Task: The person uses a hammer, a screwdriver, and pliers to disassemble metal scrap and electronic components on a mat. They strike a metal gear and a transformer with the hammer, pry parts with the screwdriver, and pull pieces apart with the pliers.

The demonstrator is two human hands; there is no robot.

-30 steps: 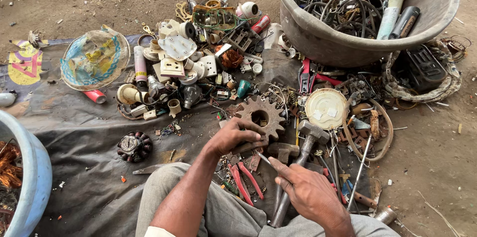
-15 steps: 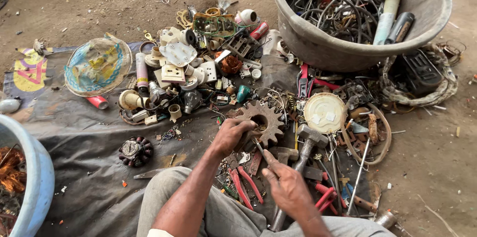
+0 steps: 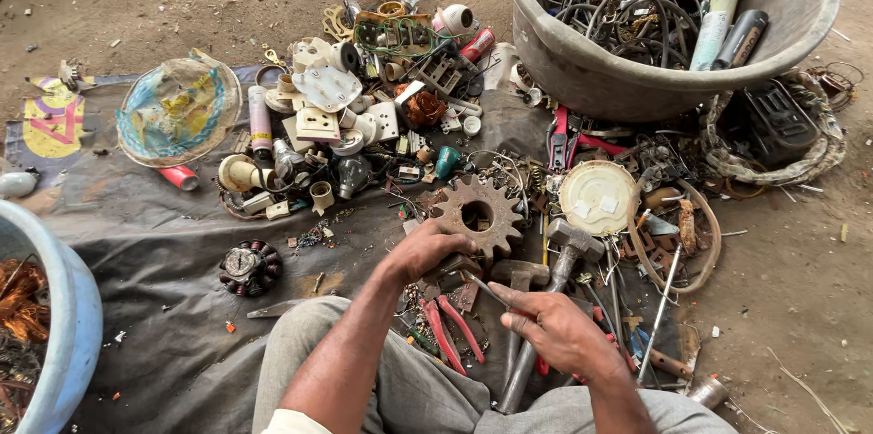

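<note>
A small part is pinned by the curled left hand [image 3: 427, 250] just below the rusty gear [image 3: 476, 214], steadied for the thin tool [image 3: 486, 289] pinched in the right hand [image 3: 556, 329].

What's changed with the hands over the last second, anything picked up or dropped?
Little has changed. The left hand keeps pressing a small part just below the rusty gear. The right hand drew slightly toward the body and still points a thin tool at that part. Nothing was picked up or let go. The gear, the hammers, the red-handled pliers and the grey tub lie as before.
</note>
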